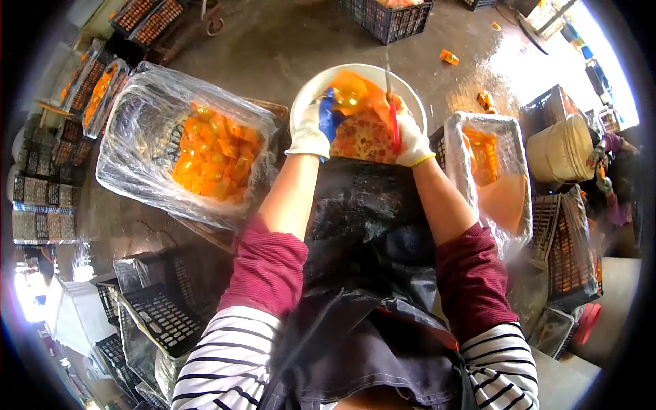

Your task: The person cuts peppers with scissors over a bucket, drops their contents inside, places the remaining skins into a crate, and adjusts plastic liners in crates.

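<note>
My left hand (309, 130), in a white glove with blue over the fingers, is closed on a hollow orange piece that looks like pumpkin (350, 92). My right hand (412, 141), also gloved, grips a knife (394, 126) by its red handle, its narrow blade pointing away from me beside the piece. Both hands are over a round white basin (418, 96). Orange pulp with pale seeds (367, 137) lies in the basin's near part. Whether the blade touches the piece I cannot tell.
A plastic-lined crate (140, 102) at left holds orange chunks (217, 154). Another lined crate (521, 171) at right holds larger orange pieces (502, 201). Orange scraps (449, 57) lie on the wet floor. Beyond the beige bucket (562, 147), another person's gloved hands (603, 174) show.
</note>
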Demonstrator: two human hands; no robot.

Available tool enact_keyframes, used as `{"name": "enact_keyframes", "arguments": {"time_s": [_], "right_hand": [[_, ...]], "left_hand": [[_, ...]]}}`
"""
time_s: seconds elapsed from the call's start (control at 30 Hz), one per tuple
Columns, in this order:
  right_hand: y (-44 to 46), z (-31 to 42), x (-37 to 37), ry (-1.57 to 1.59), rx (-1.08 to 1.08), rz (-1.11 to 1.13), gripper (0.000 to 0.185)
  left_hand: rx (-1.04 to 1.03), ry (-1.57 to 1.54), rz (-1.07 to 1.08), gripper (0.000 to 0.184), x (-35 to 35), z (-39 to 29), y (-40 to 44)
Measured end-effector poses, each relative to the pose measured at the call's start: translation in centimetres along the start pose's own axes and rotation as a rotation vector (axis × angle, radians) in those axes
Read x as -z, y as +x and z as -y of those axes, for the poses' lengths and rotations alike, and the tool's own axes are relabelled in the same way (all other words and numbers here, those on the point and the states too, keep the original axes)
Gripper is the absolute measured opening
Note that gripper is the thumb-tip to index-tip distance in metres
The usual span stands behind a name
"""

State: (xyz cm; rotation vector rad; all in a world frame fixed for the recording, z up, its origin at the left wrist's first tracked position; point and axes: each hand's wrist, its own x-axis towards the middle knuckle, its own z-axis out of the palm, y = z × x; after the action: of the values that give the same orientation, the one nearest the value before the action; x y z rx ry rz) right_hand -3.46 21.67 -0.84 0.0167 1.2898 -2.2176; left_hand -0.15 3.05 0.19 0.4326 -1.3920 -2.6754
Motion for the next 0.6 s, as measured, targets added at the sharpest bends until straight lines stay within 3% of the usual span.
{"name": "enact_keyframes", "arguments": {"time_s": [0.03, 0.07, 0.1, 0.13, 0.27, 0.37, 0.4, 0.47, 0.6], "right_hand": [[0.2, -0.4, 0.1, -0.153, 0.060, 0.009, 0.028], [0.5, -0.7, -0.1, -0.304, 0.119, 0.020, 0.027], [0.6, -1.1, -0.3, -0.454, 0.181, 0.031, 0.026], [0.3, -1.3, -0.6, -0.449, 0.140, 0.077, 0.024], [0.1, -2.3, -1.4, -0.769, -0.028, 0.190, 0.045], [0.2, -2.0, -2.5, -0.804, 0.034, 0.188, 0.039], [-0.3, -1.3, -2.5, -0.561, -0.101, 0.229, 0.040], [-1.3, 0.5, -3.4, -0.720, -0.199, 0.183, 0.039], [0.3, -1.6, -1.9, -0.817, -0.012, 0.167, 0.040]], "left_hand": [[-0.109, -0.168, 0.021, 0.037, 0.5, 0.1, 0.3], [-0.098, -0.234, -0.160, 0.038, 1.3, 0.6, 0.8], [-0.125, -0.309, -0.199, 0.039, 2.3, 0.8, 1.3], [-0.138, -0.240, -0.263, 0.041, 1.7, 0.0, 0.5], [-0.119, -0.084, -0.343, 0.046, 1.4, -1.1, -0.2], [-0.164, 0.276, -0.316, 0.048, 0.3, -2.1, -1.8], [-0.182, 0.297, -0.293, 0.049, 0.7, -2.0, -1.6], [-0.160, 0.238, -0.305, 0.048, 0.8, -1.9, -1.4], [-0.076, 0.249, -0.338, 0.046, -0.2, -3.1, -2.0]]}}
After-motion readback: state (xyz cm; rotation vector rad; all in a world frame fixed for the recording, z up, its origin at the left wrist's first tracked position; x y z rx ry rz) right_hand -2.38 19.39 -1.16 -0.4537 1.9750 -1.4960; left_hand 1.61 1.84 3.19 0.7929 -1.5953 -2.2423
